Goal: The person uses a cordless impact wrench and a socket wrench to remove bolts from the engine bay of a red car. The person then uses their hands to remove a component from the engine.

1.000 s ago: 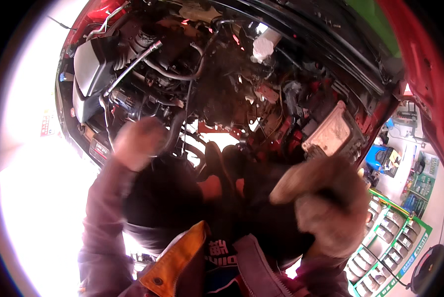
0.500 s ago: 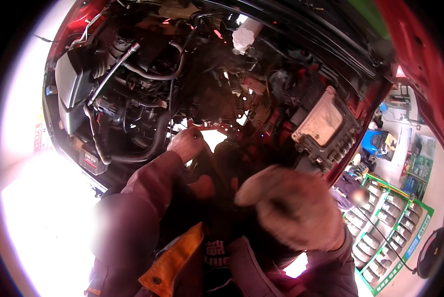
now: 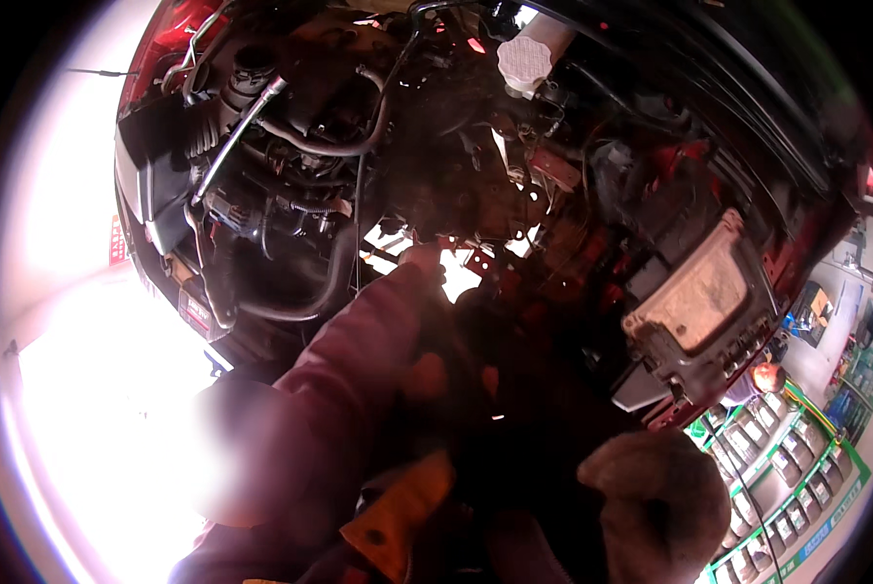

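Engine bay (image 3: 427,175) of dark metal, smooth curved hose (image 3: 337,268), left hand (image 3: 423,260) inside.

Glares blown-out white left of the engine bay (image 3: 427,185), sinks into deep shadow within it, bends and blackens around it.

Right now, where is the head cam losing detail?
Head view: glare burns the left side white; head view: deep shadow darkens the dark, hose-filled engine bay, so I can't tell what the bare left hand grips; head view: a smeared patch overlaps the purplish cloth left sleeve; head view: the green-framed tyre rack slants near the rim, likely fisheye distortion.
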### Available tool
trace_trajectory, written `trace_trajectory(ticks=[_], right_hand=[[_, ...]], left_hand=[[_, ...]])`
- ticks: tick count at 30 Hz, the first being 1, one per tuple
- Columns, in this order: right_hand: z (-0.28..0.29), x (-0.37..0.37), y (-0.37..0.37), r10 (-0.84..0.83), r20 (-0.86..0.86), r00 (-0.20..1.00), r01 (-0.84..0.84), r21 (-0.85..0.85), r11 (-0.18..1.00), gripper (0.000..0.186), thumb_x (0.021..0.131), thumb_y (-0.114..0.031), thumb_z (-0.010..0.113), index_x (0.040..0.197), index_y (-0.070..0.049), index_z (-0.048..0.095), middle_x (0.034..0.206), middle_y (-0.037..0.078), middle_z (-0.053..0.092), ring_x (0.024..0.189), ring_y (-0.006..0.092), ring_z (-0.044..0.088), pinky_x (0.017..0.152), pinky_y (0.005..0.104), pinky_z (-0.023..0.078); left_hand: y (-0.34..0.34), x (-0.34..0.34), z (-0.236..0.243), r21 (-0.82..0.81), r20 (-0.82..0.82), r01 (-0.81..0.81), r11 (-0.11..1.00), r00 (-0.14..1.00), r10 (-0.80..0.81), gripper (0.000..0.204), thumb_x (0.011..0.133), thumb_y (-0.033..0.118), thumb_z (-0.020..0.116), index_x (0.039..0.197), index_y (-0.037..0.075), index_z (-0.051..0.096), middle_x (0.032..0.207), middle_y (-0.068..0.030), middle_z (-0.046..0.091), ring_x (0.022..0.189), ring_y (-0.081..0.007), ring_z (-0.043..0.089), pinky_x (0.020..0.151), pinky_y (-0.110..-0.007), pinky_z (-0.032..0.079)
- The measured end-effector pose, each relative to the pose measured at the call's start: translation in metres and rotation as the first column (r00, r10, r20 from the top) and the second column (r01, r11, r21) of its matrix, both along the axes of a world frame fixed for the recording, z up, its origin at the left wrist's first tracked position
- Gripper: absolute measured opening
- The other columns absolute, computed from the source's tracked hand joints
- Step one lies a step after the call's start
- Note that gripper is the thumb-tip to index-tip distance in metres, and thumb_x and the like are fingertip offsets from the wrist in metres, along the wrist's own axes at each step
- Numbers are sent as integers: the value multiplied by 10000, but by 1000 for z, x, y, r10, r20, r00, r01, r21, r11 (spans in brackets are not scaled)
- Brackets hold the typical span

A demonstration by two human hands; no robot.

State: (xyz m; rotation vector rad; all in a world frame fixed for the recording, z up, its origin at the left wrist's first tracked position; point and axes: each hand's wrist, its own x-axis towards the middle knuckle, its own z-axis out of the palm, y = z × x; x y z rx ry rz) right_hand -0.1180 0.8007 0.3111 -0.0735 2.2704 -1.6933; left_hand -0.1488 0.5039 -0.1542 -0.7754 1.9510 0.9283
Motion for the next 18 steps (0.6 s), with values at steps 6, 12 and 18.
trace_trajectory(ticks=[6,12,18], right_hand=[[-9,1,7,-101,93,990,92,97,991,122,899,26,600,966,31,702,941,181,739,863,274,713,796,354,577],[-19,-7,-9,-52,98,994,60,-82,995,167,877,51,598,989,33,721,979,181,744,881,288,717,779,359,579],[-9,-21,-32,54,98,994,-60,61,996,54,921,-16,644,968,-41,633,954,118,714,814,193,687,720,291,561]], left_hand=[[0,-30,-38,-119,-100,757,642,634,-767,356,892,162,725,1228,68,653,1093,-137,754,979,-285,755,760,-406,620],[-54,-10,-107,87,-349,493,866,829,-437,395,971,181,641,1344,113,529,927,-120,682,718,-245,679,562,-408,548],[16,-7,-64,-419,-190,218,881,928,-320,608,1029,281,523,1570,124,294,1153,-243,714,937,-359,742,728,-502,605]])
